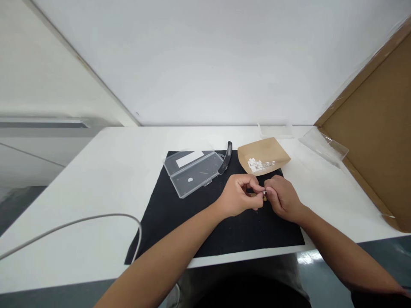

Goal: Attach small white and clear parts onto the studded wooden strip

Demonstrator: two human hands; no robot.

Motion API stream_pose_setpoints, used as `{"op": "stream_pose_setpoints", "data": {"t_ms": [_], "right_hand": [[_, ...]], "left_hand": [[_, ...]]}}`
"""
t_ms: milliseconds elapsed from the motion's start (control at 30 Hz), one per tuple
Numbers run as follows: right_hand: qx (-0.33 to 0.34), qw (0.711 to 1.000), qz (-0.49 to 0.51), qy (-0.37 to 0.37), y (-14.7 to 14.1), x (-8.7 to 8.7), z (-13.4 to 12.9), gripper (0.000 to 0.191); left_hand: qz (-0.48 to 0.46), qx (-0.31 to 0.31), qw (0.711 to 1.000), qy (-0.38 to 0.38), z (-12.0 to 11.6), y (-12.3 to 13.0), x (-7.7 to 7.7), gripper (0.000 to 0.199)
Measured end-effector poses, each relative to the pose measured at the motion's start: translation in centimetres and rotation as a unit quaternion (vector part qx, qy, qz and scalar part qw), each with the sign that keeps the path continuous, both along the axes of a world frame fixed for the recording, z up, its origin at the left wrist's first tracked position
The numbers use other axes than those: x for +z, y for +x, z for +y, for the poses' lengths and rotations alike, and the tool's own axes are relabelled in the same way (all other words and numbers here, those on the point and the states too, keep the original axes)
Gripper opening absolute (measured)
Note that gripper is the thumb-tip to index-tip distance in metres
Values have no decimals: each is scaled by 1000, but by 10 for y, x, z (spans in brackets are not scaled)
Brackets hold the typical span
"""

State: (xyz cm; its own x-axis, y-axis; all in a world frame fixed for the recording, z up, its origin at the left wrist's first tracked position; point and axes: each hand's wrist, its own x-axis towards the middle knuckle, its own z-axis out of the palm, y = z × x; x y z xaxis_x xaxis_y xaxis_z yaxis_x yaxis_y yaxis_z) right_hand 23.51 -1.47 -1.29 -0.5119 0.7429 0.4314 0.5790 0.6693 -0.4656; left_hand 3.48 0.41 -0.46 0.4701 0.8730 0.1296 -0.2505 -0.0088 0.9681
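My left hand [243,194] is closed in a pinch, thumb and forefinger on a tiny white piece [264,192]. Against its fingertips my right hand [283,198] is curled, thumb pressed on the forefinger; what it grips is mostly hidden. A small tan bit shows just below the fingertips. Right behind the hands stands a brown paper tray [279,153] with a heap of small white pieces [256,165], some with thin greyish parts. To the left a clear plastic case [205,170] lies opened, with a white label on its lid and a small pale oval in its base.
A black mat [180,226] covers part of the white table [86,196]. A dark curved handle-like object [227,157] lies beside the case. Clear plastic pieces [324,145] sit at the back right, near a cardboard panel [379,119]. A grey cable [80,220] loops in from the left.
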Motion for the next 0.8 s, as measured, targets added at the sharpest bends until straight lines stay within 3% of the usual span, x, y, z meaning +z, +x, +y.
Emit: {"op": "stream_pose_setpoints", "data": {"t_ms": [200, 567, 800], "right_hand": [[1, 999, 39, -38, -4, 2, -2, 42], [-14, 973, 152, -174, -9, 13, -8, 47], [-16, 983, 133, -128, -5, 12, -5, 47]], "left_hand": [[-24, -15, 998, -52, 0, -1, -1, 29], [-87, -49, 994, -43, 1, -2, -6, 27], [-79, -63, 994, -44, 3, -2, -5, 33]]}}
